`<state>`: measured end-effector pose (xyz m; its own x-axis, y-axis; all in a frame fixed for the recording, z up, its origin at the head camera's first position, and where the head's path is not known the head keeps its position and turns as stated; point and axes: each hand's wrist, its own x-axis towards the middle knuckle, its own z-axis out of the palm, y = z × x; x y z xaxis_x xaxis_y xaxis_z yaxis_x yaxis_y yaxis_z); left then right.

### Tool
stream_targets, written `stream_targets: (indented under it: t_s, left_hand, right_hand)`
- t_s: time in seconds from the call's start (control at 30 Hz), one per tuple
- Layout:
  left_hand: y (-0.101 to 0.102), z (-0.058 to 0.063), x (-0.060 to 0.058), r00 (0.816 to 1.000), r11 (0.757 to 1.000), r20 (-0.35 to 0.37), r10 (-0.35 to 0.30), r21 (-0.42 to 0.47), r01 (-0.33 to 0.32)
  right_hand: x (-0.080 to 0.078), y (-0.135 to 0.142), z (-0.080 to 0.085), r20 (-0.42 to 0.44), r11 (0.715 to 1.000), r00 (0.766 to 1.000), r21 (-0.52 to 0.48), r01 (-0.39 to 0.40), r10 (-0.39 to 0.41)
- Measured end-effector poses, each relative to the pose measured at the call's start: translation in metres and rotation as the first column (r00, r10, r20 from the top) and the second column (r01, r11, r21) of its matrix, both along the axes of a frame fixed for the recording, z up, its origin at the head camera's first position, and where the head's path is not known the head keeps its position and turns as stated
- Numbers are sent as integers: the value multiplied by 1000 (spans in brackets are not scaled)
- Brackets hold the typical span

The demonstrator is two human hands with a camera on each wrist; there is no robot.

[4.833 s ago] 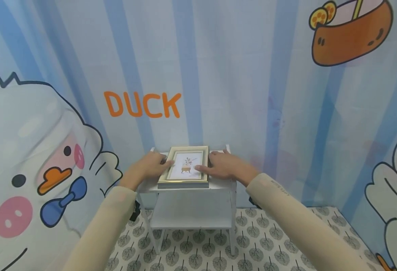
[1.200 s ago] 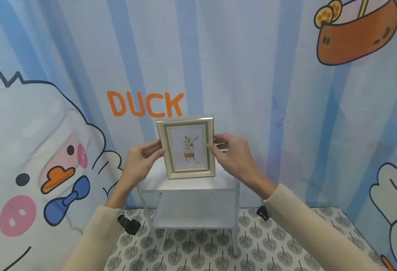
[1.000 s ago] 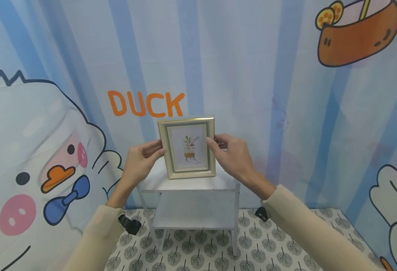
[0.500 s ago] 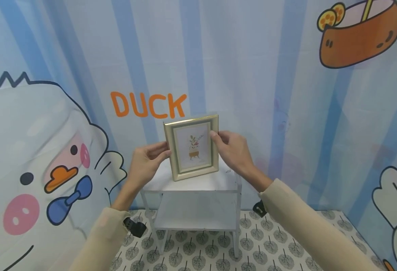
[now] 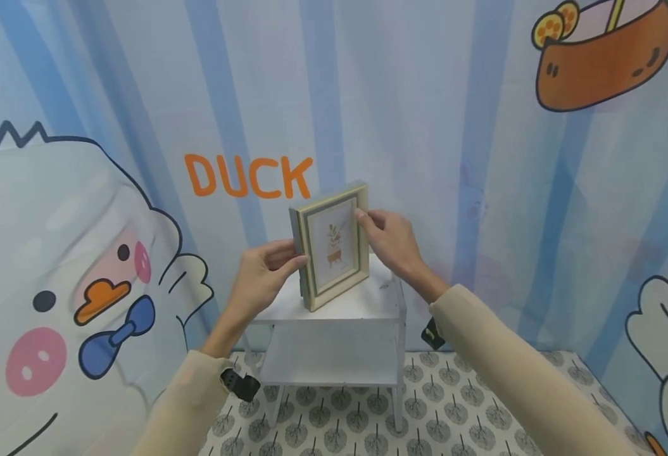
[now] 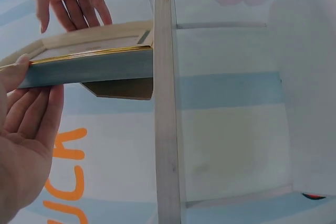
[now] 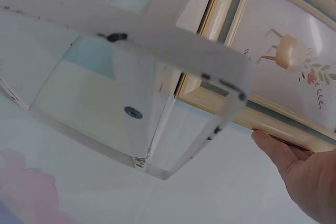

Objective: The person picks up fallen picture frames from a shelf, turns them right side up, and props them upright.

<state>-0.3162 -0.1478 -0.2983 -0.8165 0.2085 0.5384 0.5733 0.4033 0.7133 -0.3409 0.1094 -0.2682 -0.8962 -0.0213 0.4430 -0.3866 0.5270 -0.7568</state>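
Note:
A cream and gold picture frame point(image 5: 336, 244) stands upright on the top of a small white table point(image 5: 376, 307), its face angled toward the right. The picture inside shows a potted plant. My left hand point(image 5: 265, 273) grips the near left edge, thumb in front and fingers behind. At the far right edge, my right hand point(image 5: 392, 244) holds the frame with its thumb on the front. In the left wrist view a brown support flap point(image 6: 123, 88) sticks out from the frame's back. The right wrist view shows the frame's lower corner behind the blurred table edge point(image 7: 157, 45).
Under the tabletop is a lower shelf point(image 5: 330, 358). Behind stands a blue striped curtain point(image 5: 413, 126) printed with cartoon figures and "DUCK". The floor point(image 5: 442, 405) has a tree pattern. A black wrist camera point(image 5: 241, 384) sits at my left sleeve.
The picture frame lay flat on the table under both hands, then was raised upright. Since half a second ago it has turned, its left side coming nearer and its right side going back.

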Motion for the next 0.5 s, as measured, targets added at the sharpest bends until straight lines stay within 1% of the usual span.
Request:
stream_targets:
  t_s: [0.2, 0.33, 0.5]
  left_hand:
    - [18, 1, 4, 998, 998, -27, -49, 40, 50]
    - [29, 0, 8, 998, 997, -50, -25, 69, 28]
    - [42, -3, 12, 990, 993, -143, 18, 116, -2]
  right_hand:
    - [-13, 1, 0, 16, 1000, 1000, -26, -15, 15]
    - [-21, 1, 0, 26, 998, 999, -50, -47, 48]
    - [-30, -3, 1, 41, 987, 992, -112, -116, 121]
